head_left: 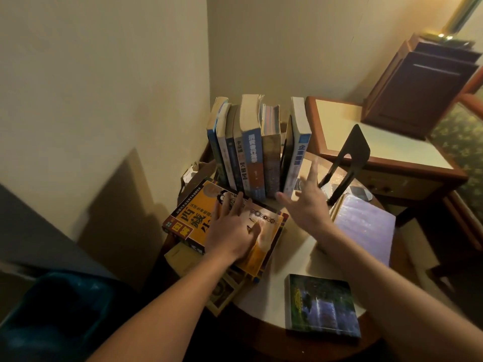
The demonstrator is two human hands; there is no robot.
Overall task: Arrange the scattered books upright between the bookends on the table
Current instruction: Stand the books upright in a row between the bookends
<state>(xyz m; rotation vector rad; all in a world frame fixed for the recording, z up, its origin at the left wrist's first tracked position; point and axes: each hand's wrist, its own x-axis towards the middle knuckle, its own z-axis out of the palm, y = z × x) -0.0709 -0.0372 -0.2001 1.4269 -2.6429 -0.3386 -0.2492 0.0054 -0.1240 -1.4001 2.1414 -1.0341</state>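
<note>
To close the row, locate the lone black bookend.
Head view, right of centre: the bookend stands on the table, right of the upright books, just beyond the right hand.

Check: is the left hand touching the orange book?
Touching. The head view shows the left hand lying flat on the orange book, fingers spread across its cover.

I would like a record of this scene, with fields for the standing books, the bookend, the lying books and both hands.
standing books: a row at the back of the table
bookend: black, upright, apart to the right of the row
orange book: flat on a stack, left
purple book: flat, right
green book: flat, near front edge
left hand: flat on the orange book
right hand: fingers spread, holds nothing
</note>
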